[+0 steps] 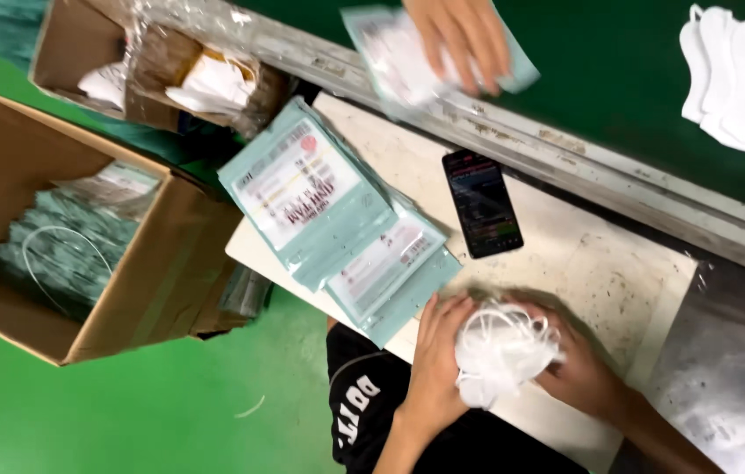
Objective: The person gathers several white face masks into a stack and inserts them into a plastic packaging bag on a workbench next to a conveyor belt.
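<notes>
Both hands are down at the near edge of the pale worktop [583,263], closed around a bundle of white masks [500,351]. The left hand [435,369] presses its fingers flat against the bundle's left side, the right hand [579,373] cups it from the right with fingers curled in — the masks sit squeezed between the two palms, ear loops spilling over the top. Just beside the left hand lies a fanned stack of teal printed pouches [328,219], overlapping toward the table's left corner. A dark phone [482,204] rests screen-up near the middle of the worktop. Across the metal rail, another person's hand [460,39] presses on a teal pouch [399,57] on the green belt. More white masks [741,79] are piled at far right. An open cardboard box [56,237] stands on the green floor, left.
</notes>
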